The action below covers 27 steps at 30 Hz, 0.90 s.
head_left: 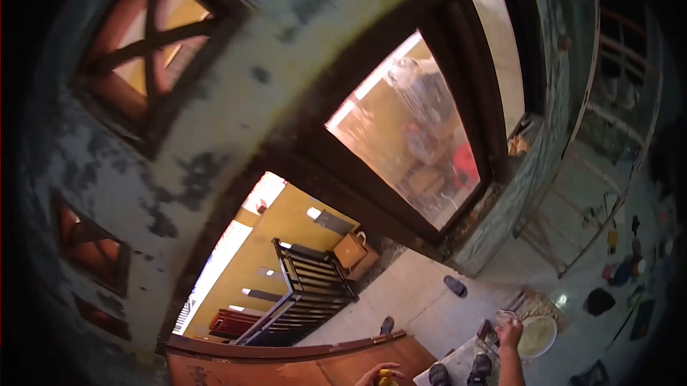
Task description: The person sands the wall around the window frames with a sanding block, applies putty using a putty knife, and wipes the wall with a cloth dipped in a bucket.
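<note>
My right hand (509, 333) reaches down at the lower right, its fingers closed on a small flat greyish tool (505, 314) whose kind I cannot make out. Just beside it is a round white bucket (552, 347) with pale paste-like contents. At the bottom edge, my left hand (371, 374) is curled around a small yellow object (387, 374), partly cut off by the frame. That hand is close to the brown wooden door (322, 368). Below, my feet (478, 369) in dark footwear stand on a pale raised platform (458, 359).
A patchy, stained wall (286, 35) holds dark wooden frames and a glass window (408, 128). Through the doorway are a black metal railing (300, 300) and a cardboard box (351, 250). Sandals (455, 286) lie on the floor. A metal scaffold (608, 121) and scattered items stand right.
</note>
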Each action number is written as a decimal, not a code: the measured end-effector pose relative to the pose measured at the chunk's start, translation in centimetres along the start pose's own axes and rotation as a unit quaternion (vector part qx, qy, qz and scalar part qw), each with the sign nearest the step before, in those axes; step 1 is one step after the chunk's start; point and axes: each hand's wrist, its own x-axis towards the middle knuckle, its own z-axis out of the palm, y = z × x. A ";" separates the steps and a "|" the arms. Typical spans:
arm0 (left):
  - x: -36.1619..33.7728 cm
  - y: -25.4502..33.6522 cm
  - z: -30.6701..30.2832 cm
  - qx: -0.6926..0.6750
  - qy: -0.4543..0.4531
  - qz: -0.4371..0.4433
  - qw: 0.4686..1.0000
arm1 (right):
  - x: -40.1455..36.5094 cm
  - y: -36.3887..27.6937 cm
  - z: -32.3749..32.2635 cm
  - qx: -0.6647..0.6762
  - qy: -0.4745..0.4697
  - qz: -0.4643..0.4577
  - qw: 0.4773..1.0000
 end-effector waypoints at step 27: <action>-24.6 24.9 -29.2 0.362 0.469 0.585 0.554 | -44.8 -40.1 51.3 -0.170 -0.039 -0.572 0.802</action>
